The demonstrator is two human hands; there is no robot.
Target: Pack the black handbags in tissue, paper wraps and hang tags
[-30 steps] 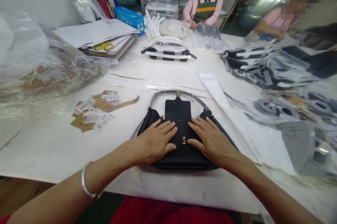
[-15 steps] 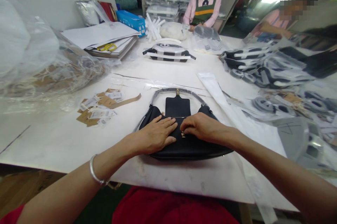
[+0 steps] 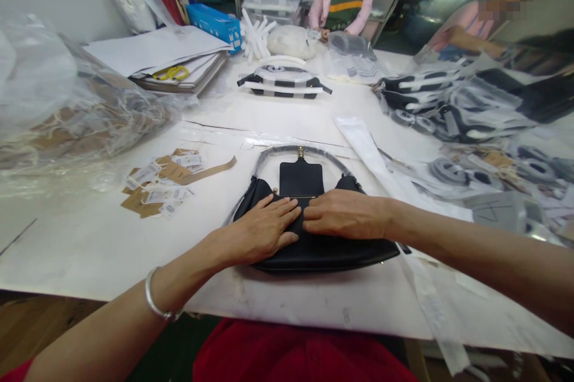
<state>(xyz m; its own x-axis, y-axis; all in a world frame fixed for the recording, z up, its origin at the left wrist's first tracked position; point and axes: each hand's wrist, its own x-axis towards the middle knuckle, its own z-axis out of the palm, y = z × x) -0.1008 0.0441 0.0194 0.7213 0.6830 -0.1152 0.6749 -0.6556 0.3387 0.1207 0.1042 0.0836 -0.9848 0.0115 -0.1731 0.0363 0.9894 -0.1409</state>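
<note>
A small black handbag (image 3: pixel 345 250) lies flat near the front edge of the white table (image 3: pixel 89 250). Its flap (image 3: pixel 301 177) is folded back and its wrapped handle (image 3: pixel 305 151) arcs away from me. My left hand (image 3: pixel 264 229) rests flat on the bag's left half, fingers stretched out. My right hand (image 3: pixel 345 214) lies across the bag's middle with fingers together, pointing left, tips almost meeting the left hand. The gold clasp is hidden under it.
Brown and white paper tags (image 3: pixel 165 185) lie left of the bag. A big plastic bag of tags (image 3: pixel 67 113) fills the far left. Wrapped black bags (image 3: pixel 452 107) pile up on the right; one (image 3: pixel 283 82) sits mid-table. Papers with yellow scissors (image 3: pixel 170 73) behind. Two people work opposite.
My right hand has turned sideways and slid left across the bag's middle, covering the clasp. The left hand has stayed flat on the bag.
</note>
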